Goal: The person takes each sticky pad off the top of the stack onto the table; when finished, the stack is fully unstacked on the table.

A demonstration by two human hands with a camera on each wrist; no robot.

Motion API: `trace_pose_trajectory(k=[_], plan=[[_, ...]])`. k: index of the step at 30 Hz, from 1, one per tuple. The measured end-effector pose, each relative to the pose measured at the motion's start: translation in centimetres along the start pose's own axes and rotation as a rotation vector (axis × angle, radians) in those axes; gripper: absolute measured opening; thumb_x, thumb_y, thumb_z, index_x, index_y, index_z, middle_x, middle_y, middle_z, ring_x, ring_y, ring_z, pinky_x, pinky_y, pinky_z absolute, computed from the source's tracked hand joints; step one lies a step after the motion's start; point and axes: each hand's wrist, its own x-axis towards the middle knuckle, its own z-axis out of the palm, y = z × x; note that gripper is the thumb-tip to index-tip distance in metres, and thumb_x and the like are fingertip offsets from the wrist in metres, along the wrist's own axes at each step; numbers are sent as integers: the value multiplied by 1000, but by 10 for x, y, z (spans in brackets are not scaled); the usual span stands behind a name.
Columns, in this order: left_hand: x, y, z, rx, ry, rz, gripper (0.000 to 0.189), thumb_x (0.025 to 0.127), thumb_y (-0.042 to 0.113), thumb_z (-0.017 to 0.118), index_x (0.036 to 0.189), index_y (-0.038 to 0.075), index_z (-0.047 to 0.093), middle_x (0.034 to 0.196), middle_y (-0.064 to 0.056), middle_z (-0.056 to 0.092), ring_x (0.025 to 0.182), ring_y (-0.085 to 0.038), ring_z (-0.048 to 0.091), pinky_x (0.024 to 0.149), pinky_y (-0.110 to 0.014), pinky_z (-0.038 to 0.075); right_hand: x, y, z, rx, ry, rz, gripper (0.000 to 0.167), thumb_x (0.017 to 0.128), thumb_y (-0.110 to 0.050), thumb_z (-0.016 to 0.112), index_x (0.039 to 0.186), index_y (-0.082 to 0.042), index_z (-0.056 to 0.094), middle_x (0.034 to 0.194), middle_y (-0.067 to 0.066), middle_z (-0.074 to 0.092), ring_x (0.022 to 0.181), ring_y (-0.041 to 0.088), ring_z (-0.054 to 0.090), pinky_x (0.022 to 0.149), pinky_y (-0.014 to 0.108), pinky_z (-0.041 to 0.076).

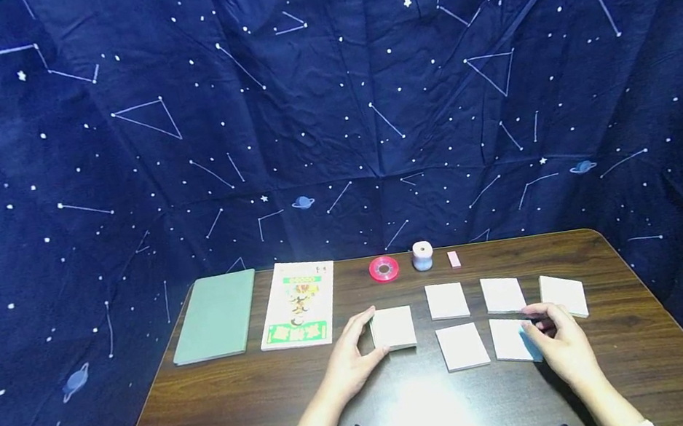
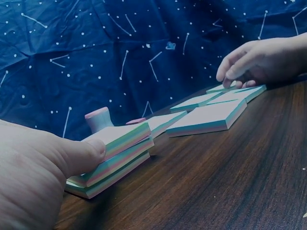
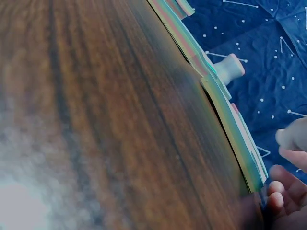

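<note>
My left hand (image 1: 352, 364) holds a stack of square sticky-note pads (image 1: 393, 328) at its left side, the thumb on the near edge. The left wrist view shows the colour-striped edges of this stack (image 2: 112, 160) and the thumb against it. My right hand (image 1: 563, 345) hovers above the right-hand pads, fingers loosely bent, with nothing seen between them. Below its fingertips lies the front-row pad (image 1: 509, 341), partly shaded. Another front pad (image 1: 463, 347) sits to its left. Behind them lie three back-row pads, at left (image 1: 447, 300), middle (image 1: 502, 294) and right (image 1: 563, 290).
A green notebook (image 1: 214, 317) and a printed booklet (image 1: 297, 300) lie at the table's left. Along the back edge are a pink ring-shaped roll (image 1: 374, 271), a whitish-blue spool (image 1: 423, 257) and a small pink block (image 1: 454, 259). A dark blue star-patterned curtain (image 1: 330, 134) hangs behind.
</note>
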Motion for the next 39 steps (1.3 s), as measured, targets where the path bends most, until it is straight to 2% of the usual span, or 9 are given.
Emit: trace_pose_trajectory(k=[4, 7, 13, 18, 22, 27, 32, 36, 39], plan=[[1, -1, 0, 8, -4, 1, 75, 93, 16, 86, 160, 9, 53, 165, -6, 55, 158, -30, 47, 134, -55, 35, 2, -7, -2, 70, 40, 96, 23, 106, -12, 70, 127, -3, 70, 108, 3, 69, 84, 2, 57, 69, 17, 49], [1, -2, 0, 11, -7, -6, 76, 93, 15, 86, 161, 10, 52, 165, -5, 55, 158, -29, 47, 134, -54, 35, 3, -14, -3, 92, 30, 109, 22, 107, -14, 70, 126, -4, 70, 102, -1, 69, 82, 4, 56, 65, 20, 48], [-2, -2, 0, 0, -11, -7, 76, 93, 16, 85, 161, 10, 52, 165, -5, 55, 158, -30, 47, 134, -56, 35, 10, -37, -2, 61, -132, 50, 24, 105, -16, 72, 126, -4, 71, 117, 10, 68, 93, 6, 59, 77, 21, 49], [-2, 0, 0, -9, -13, -8, 76, 93, 17, 85, 161, 10, 51, 165, -5, 54, 158, -31, 47, 134, -57, 35, 21, -63, 4, -48, -270, -75, 27, 99, -15, 79, 123, -5, 71, 120, 13, 69, 108, 21, 63, 87, 25, 56], [-3, 0, -2, -16, -13, -18, 76, 93, 17, 85, 162, 11, 51, 166, -4, 54, 159, -31, 47, 134, -57, 34, 29, -87, 18, -48, -314, -124, 31, 96, -12, 82, 124, -4, 70, 121, 16, 70, 109, 30, 67, 88, 29, 60], [-3, -1, -3, -24, -11, -32, 77, 93, 18, 85, 162, 12, 50, 166, -4, 54, 159, -33, 46, 134, -59, 34, 36, -112, 45, -7, -339, -94, 36, 94, -12, 84, 126, -7, 70, 119, 19, 69, 99, 27, 70, 85, 33, 59], [-3, -2, -3, -18, -12, -25, 77, 94, 19, 84, 162, 11, 50, 166, -4, 53, 159, -34, 46, 134, -60, 34, 37, -128, 71, -6, -375, -68, 43, 93, -17, 86, 132, -11, 69, 122, 14, 67, 100, 24, 70, 83, 33, 59], [-2, -3, -2, -16, -20, -14, 76, 94, 19, 84, 162, 11, 50, 166, -5, 53, 159, -32, 46, 134, -58, 34, 35, -136, 85, -29, -386, -113, 45, 90, -15, 89, 130, -11, 69, 122, 16, 68, 99, 27, 71, 82, 35, 60], [-2, -2, -3, -20, -22, -14, 76, 94, 18, 84, 162, 11, 50, 166, -5, 53, 159, -32, 46, 134, -58, 33, 34, -141, 93, -116, -376, -171, 48, 86, -15, 92, 128, -10, 70, 121, 17, 67, 98, 26, 67, 81, 38, 58]])
